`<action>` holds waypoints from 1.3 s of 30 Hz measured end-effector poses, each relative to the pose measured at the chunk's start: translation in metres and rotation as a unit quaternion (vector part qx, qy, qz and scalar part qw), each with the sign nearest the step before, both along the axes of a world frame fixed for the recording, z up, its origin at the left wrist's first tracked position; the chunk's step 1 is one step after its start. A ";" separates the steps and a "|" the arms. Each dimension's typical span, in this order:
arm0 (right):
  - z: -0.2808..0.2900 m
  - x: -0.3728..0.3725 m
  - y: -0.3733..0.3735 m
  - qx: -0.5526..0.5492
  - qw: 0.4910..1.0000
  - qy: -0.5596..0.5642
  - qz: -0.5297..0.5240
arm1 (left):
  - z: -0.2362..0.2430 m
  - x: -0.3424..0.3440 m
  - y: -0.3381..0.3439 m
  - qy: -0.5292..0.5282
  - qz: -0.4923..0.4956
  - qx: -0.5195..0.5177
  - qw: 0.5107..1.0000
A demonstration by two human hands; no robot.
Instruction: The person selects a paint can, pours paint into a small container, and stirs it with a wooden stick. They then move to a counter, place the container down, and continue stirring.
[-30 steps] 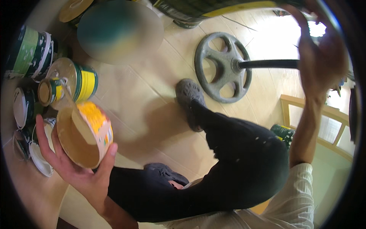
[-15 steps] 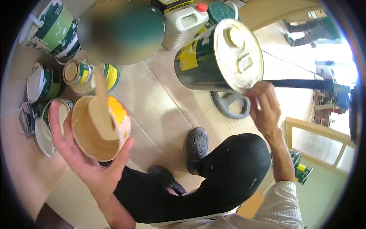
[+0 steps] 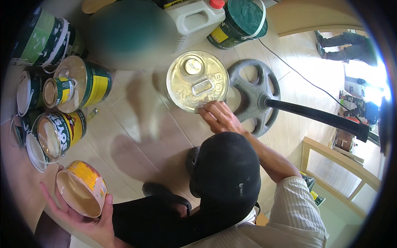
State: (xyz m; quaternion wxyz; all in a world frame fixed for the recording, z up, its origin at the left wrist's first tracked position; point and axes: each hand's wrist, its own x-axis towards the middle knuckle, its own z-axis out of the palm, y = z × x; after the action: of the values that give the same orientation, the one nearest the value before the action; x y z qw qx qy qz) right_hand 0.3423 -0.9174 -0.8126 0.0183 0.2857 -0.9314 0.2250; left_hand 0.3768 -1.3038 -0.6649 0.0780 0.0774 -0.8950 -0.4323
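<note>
In my left hand (image 3: pixel 89 223), at the lower left, is a small tub (image 3: pixel 84 171) with a yellow and orange label. My fingers wrap round it, and its mouth tilts up to show a beige-coated inside. Ahead of my knee a metal can (image 3: pixel 182 89) stands with its gold-coloured lid facing up; a round cap and a folded handle are on that lid. The fingers of my right hand (image 3: pixel 221 118) are curled onto the can's near right rim. My fingertips are partly hidden there.
Several paint cans (image 3: pixel 97 84) and buckets crowd the left side. A white jug (image 3: pixel 196 20) with a red cap and a green bucket (image 3: pixel 237 20) stand at the back. Right of the can is a grey spoked base (image 3: pixel 258 97) with a black pole; a cable (image 3: pixel 304 76) crosses the floor.
The can has come down leftward from a tilted position to upright, my right hand still on its rim. My left hand has lowered the tub; the flat beige strip in it no longer shows.
</note>
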 end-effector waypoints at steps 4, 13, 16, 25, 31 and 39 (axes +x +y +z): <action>-0.015 0.000 -0.004 -0.040 0.999 0.020 -0.005 | -0.002 0.002 0.010 -0.013 0.014 -0.034 0.999; -0.006 -0.014 0.056 -0.089 0.973 0.046 -0.206 | -0.010 0.007 0.013 0.005 0.000 -0.026 1.000; 0.002 -0.040 0.057 -0.103 0.985 -0.008 -0.135 | -0.013 0.001 0.016 -0.004 -0.041 -0.004 0.999; -0.006 -0.091 0.048 -0.019 0.996 0.027 0.087 | -0.008 -0.003 0.025 -0.011 -0.061 -0.005 0.998; -0.006 -0.094 0.036 -0.004 0.999 0.016 0.031 | -0.016 0.004 0.013 0.009 -0.083 0.039 0.996; 0.017 -0.116 0.008 0.074 0.994 -0.035 0.077 | -0.016 0.000 0.003 0.013 -0.129 0.073 0.989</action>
State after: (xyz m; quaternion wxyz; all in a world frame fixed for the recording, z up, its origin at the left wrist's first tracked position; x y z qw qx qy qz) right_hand 0.2265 -0.9093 -0.7960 -0.0532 0.3495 -0.9206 0.1658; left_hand 0.3770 -1.3010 -0.6806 0.0274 -0.0384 -0.8625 -0.5038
